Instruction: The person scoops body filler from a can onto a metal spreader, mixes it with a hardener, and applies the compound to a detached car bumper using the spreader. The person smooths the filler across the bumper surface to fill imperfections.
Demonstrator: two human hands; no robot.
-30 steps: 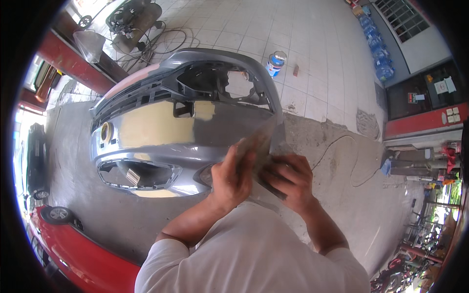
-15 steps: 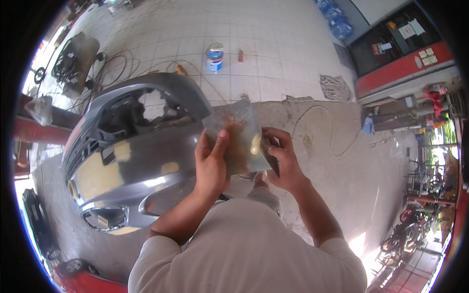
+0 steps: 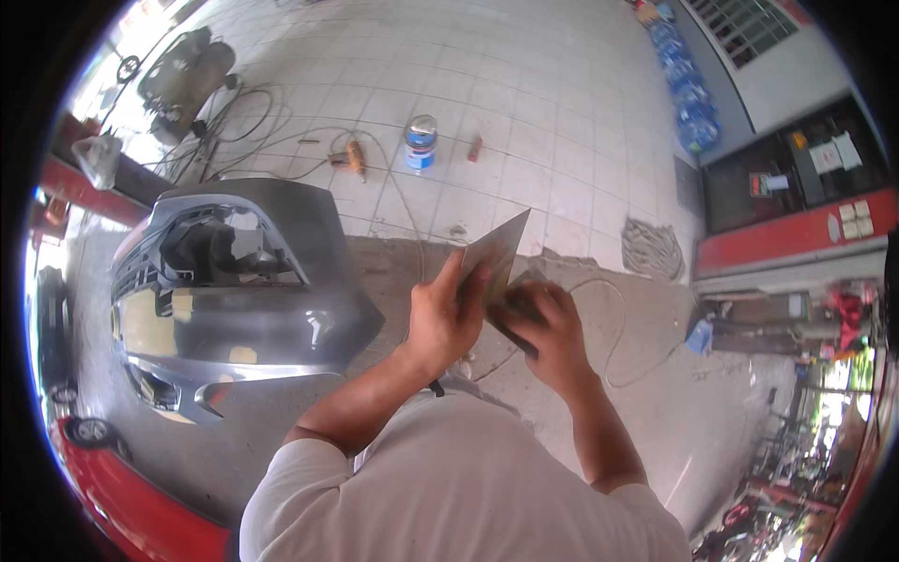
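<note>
Upright and slanted, a thin grey rectangular plate (image 3: 501,239) is held in my left hand (image 3: 440,323), its fingers wrapped round the lower part. My right hand (image 3: 548,332) is curled on a dark flat spreader (image 3: 512,328) beside the plate's face; its fingertips are blurred, and whether the two tools touch I cannot tell. A grey car bumper (image 3: 262,328) with pale yellowish filler patches (image 3: 154,318) lies to the left of my hands.
On the tiled floor stand a paint can (image 3: 420,155), an orange tool (image 3: 356,161), a small red object (image 3: 476,148) and a compressor (image 3: 187,80) with hoses. Several blue water jugs (image 3: 688,103) line the wall. A red car (image 3: 140,487) is at lower left; clutter (image 3: 796,440) lines the right.
The bumper has shifted leftward in view as the view turned. The plate, showing its face with a yellow blob half a second ago, is now tilted upright, with the spreader beside it.
</note>
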